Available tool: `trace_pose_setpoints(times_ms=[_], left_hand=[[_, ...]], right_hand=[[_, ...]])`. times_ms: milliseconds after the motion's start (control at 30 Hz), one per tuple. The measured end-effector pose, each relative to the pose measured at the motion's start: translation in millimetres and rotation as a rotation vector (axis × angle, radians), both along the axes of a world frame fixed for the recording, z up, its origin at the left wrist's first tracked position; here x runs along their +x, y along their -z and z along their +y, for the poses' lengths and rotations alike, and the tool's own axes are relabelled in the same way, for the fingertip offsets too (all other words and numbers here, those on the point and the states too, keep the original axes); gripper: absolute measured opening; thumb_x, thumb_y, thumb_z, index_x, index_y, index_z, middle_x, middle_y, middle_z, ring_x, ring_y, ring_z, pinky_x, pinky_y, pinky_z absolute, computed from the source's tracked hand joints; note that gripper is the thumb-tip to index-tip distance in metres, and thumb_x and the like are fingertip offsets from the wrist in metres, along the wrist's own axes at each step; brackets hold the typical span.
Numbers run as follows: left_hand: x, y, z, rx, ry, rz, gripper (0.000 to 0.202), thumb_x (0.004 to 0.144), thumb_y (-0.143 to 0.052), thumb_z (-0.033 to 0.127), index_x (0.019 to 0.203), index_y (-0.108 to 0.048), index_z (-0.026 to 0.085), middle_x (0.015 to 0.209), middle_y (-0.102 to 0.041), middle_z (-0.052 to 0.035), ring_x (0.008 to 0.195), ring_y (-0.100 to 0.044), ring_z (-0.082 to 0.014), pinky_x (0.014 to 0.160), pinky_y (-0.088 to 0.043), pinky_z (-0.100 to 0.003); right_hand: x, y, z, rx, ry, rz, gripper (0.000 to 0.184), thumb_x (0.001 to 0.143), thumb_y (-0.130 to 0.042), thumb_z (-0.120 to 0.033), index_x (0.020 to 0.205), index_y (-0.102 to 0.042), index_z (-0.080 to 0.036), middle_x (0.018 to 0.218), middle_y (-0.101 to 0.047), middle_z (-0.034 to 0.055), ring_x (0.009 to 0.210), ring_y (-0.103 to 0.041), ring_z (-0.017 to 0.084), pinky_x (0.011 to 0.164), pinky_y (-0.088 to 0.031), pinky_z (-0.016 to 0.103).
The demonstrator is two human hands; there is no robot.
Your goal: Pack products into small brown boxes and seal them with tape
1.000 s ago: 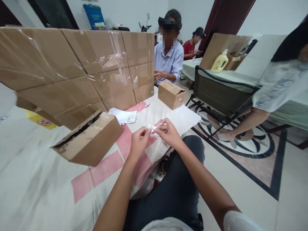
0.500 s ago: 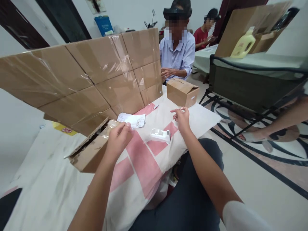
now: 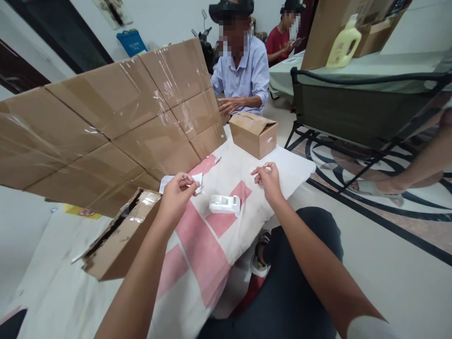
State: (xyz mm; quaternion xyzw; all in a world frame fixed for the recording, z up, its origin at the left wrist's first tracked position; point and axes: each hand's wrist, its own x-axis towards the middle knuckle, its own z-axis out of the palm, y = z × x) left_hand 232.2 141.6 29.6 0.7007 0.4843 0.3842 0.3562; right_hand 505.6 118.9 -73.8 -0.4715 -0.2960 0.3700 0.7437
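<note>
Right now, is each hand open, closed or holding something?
Left hand: fingers bent toward thumb; can't tell whether it holds anything.
Right hand: loosely curled; can't tell if anything is held.

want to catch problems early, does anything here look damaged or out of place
Yes: the cardboard box beside the left forearm looks damaged, with ragged, torn-looking edges along a dark gap. The box beyond the right hand also looks imperfectly closed, its top flap slightly raised.

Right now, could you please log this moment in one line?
left hand: raised | right hand: raised | white dispenser: on cloth, between hands
</note>
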Motion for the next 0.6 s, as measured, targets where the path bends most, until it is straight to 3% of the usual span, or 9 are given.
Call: trace_pose_setpoints(times_ms=[67,133,200,333,400,600], left_hand=[[2,0.1,-2,-0.031,0.026,0.035,0.032,0.079,-0.073,0.035,0.105,-0.058,0.023,0.08,-0.069,0.0019,0.066,-0.064,-0.0153,0.065,-0.049,-0.027],[4,0.2,-6,-0.053,0.068,0.074,0.056,0.079,-0.074,0.035,0.129,-0.05,0.025,0.078,-0.071,0.0034,0.067,-0.065,-0.016,0.07,-0.05,-0.029],[9,0.8,-10,-0.042,0.111,0.113,0.064,0.082,-0.073,0.036,0.138,-0.045,0.025,0.08,-0.073,0.0032,0.07,-0.067,-0.0161,0.074,-0.05,-0.029],[20,3.3,-16,0.014,0.152,0.134,0.028,0.09,-0.063,0.043,0.107,-0.063,0.021,0.083,-0.075,-0.0012,0.069,-0.067,-0.0154,0.073,-0.049,-0.029],[25,4.7,-18,0.024,0.162,0.132,0.025,0.092,-0.06,0.045,0.096,-0.064,0.02,0.083,-0.075,-0.0023,0.065,-0.066,-0.0155,0.069,-0.05,-0.029],[35,8.4,-26,0.062,0.135,0.189,0.029,0.092,-0.057,0.049,0.096,-0.066,0.022,0.078,-0.072,-0.0005,0.059,-0.065,-0.016,0.064,-0.049,-0.029]], right_hand=[[-7,-5.7,-3,0.019,-0.024,0.0,0.033,0.077,-0.061,-0.027,0.094,-0.033,-0.027,0.067,-0.069,-0.0071,0.044,-0.051,0.009,0.045,-0.031,0.02],[-18,-11.8,-5,0.054,-0.081,-0.012,0.034,0.077,-0.06,-0.028,0.095,-0.032,-0.027,0.069,-0.07,-0.0072,0.046,-0.052,0.009,0.048,-0.035,0.02],[-34,-17.6,-8,0.109,-0.179,-0.047,0.036,0.078,-0.062,-0.029,0.096,-0.031,-0.027,0.073,-0.071,-0.007,0.049,-0.056,0.01,0.053,-0.041,0.022],[-67,-26.7,-21,0.169,-0.422,-0.23,0.043,0.079,-0.069,-0.031,0.104,-0.034,-0.026,0.085,-0.074,-0.0022,0.064,-0.063,0.013,0.06,-0.045,0.025],[-78,-28.2,-27,0.162,-0.484,-0.325,0.044,0.08,-0.071,-0.029,0.108,-0.036,-0.026,0.084,-0.074,-0.0018,0.067,-0.064,0.014,0.059,-0.043,0.024],[-90,-19.6,-30,0.185,-0.455,-0.311,0.032,0.083,-0.061,-0.018,0.105,-0.038,-0.026,0.067,-0.068,-0.008,0.059,-0.062,0.013,0.057,-0.039,0.023]])
